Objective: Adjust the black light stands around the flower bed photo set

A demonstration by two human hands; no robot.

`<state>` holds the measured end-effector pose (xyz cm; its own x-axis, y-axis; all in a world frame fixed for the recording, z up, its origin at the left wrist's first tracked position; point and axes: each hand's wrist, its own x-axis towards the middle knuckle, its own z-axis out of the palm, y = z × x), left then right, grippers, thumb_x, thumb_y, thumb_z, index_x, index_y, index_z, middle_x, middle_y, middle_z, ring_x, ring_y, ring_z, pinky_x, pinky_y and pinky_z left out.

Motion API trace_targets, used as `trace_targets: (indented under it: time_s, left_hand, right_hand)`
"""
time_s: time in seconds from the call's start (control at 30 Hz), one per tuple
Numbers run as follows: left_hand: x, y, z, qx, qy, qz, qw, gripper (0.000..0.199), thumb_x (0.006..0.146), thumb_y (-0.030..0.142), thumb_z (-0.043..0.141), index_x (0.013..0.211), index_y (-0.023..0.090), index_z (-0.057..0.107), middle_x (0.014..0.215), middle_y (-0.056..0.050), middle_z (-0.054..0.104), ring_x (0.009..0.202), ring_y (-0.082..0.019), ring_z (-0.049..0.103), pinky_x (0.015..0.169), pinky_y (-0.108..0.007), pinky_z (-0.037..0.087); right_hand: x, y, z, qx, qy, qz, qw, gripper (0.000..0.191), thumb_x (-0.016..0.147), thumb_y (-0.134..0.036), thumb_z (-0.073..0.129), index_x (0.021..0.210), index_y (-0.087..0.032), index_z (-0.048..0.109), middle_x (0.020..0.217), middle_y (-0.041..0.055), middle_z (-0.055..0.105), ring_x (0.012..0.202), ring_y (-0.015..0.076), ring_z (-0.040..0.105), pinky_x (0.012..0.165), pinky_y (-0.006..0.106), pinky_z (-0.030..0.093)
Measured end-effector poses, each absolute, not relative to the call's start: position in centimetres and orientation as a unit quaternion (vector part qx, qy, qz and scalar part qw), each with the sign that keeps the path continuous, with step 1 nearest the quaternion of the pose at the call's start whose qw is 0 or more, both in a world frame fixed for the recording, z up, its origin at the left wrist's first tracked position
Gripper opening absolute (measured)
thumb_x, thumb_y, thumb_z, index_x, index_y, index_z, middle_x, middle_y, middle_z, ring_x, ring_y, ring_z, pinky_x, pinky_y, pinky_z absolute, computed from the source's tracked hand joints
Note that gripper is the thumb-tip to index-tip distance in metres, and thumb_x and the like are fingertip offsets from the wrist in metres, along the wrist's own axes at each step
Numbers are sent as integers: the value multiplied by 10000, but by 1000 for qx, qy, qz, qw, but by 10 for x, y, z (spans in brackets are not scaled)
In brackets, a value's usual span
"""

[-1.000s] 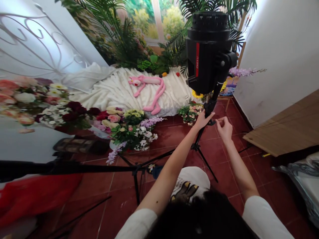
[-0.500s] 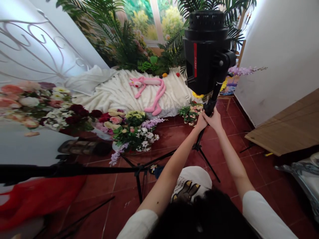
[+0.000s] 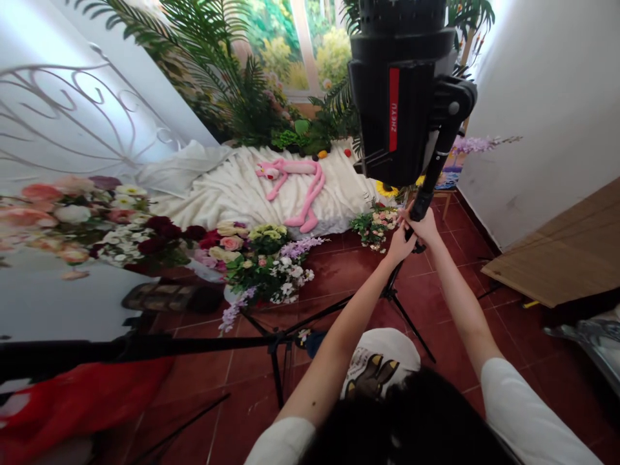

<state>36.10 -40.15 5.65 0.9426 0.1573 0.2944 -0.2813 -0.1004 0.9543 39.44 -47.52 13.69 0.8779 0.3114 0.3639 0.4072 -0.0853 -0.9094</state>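
Observation:
Both arms reach forward to a black light stand (image 3: 433,169) that carries a black studio light (image 3: 375,110) with a red ZHEYU stripe. My left hand (image 3: 401,244) is closed on the stand's pole, just under a collar. Slightly higher and to the right, my right hand (image 3: 426,227) wraps round the same pole, with its fingers partly hidden behind it. The lamp tilts a little and stands high above my hands. Below them the stand's tripod legs (image 3: 411,326) spread on the floor.
A pink plush toy (image 3: 296,168) lies on a white furry cloth (image 3: 227,190) beyond. Artificial flowers (image 3: 271,271) stand at the left front. Another black stand (image 3: 279,339) crosses at lower left, near red fabric (image 3: 97,400). A brown board (image 3: 557,245) leans at right, on red tiles (image 3: 450,290).
The studio light has risen and looks larger, nearer to me, with more of the pole showing under it. My hands sit slightly lower and further right in view, still on the pole.

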Motion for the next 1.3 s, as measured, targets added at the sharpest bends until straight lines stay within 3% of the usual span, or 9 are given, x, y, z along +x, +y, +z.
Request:
trace_targets:
  time_s: [0.2, 0.33, 0.57, 0.77, 0.9, 1.13, 1.3]
  left_hand:
    - [355, -400, 61, 712, -61, 156, 682, 528, 904, 688, 475, 992, 180, 585, 747, -51, 680, 710, -186, 689, 743, -328, 566]
    - [355, -400, 63, 715, -71, 151, 679, 649, 843, 817, 390, 885, 191, 554, 739, -47, 659, 651, -162, 656, 682, -301, 541]
    - [356, -401, 62, 719, -77, 164, 671, 705, 835, 842, 339, 885, 181, 578, 733, -49, 653, 637, -151, 641, 649, -282, 525]
    - [356, -403, 58, 722, -76, 179, 664, 703, 837, 842, 334, 860, 184, 580, 699, -57, 641, 614, -158, 622, 645, -306, 525]
    - [357, -403, 57, 729, -71, 179, 657, 693, 838, 840, 335, 870, 191, 574, 693, -48, 634, 613, -160, 622, 646, -303, 519]
    - [359, -403, 53, 727, -79, 198, 652, 635, 871, 799, 357, 864, 197, 559, 731, -50, 635, 651, -159, 611, 684, -296, 506]
    - [360, -404, 54, 723, -85, 202, 655, 604, 885, 783, 355, 855, 209, 543, 754, -38, 624, 672, -154, 595, 707, -291, 490]
  right_hand:
    - [408, -464, 165, -701, -267, -135, 647, 432, 807, -650, 696, 795, -220, 661, 635, 36, 650, 675, 220, 695, 622, 374, 625]
    - [418, -460, 187, -688, -277, -162, 651, 518, 776, -728, 676, 778, -211, 638, 606, 21, 619, 608, 194, 674, 536, 328, 602]
    - [417, -467, 206, -714, -291, -149, 618, 520, 765, -712, 699, 752, -200, 608, 583, 0, 583, 588, 168, 660, 538, 298, 579]
    - [398, -482, 210, -729, -280, -176, 600, 523, 751, -622, 768, 1041, -216, 612, 817, 37, 686, 826, 218, 721, 717, 365, 617]
    - [369, -505, 196, -721, -247, -194, 617, 535, 788, -544, 767, 1193, -267, 556, 1004, 68, 711, 953, 228, 718, 807, 394, 615]
    - [310, -544, 141, -784, -178, -123, 582, 201, 840, -431, 714, 905, -251, 650, 1005, 72, 709, 974, 235, 690, 906, 414, 594]
    - [294, -544, 104, -819, -150, -98, 545, 274, 780, -338, 748, 1015, -256, 635, 1080, 79, 705, 1036, 254, 673, 991, 438, 539]
